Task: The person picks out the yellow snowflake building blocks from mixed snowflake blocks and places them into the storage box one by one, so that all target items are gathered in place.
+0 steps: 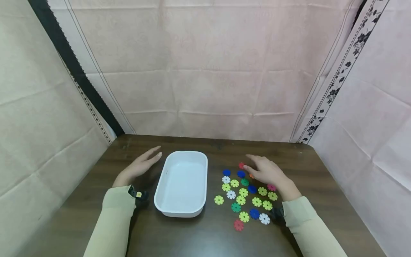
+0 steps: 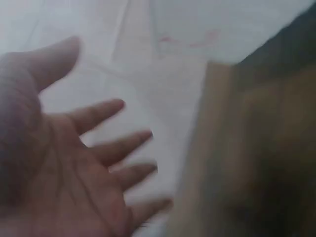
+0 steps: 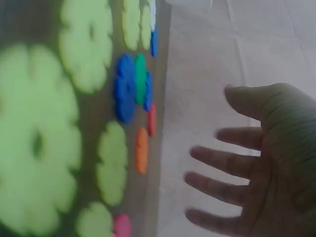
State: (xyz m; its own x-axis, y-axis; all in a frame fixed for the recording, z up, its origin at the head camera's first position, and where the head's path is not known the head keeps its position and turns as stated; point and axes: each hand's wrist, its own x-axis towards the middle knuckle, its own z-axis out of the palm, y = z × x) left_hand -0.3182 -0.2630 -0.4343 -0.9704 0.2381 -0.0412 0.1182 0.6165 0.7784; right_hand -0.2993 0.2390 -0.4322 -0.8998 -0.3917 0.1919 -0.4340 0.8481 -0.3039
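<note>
My left hand (image 1: 141,167) hovers left of a white rectangular tub (image 1: 181,182), fingers spread and holding nothing; in the left wrist view the palm (image 2: 74,173) shows bare. Over the far right part of a scatter of flower-shaped plastic discs hangs my right hand (image 1: 266,171), its fingers apart with nothing between them. The discs are yellow-green (image 1: 243,192), blue (image 1: 254,213), white (image 1: 264,218), green (image 1: 236,207), red (image 1: 238,225), pink and orange. An orange disc (image 3: 141,150) lies near the right hand (image 3: 256,163) in the right wrist view, partly hidden by it in the head view.
A brown wooden table (image 1: 199,237) carries the tub and discs. Pale cloth (image 1: 208,89) hangs behind the far edge, with more cloth at both sides. Each wrist wears a dark strap, such as the left strap (image 1: 133,192).
</note>
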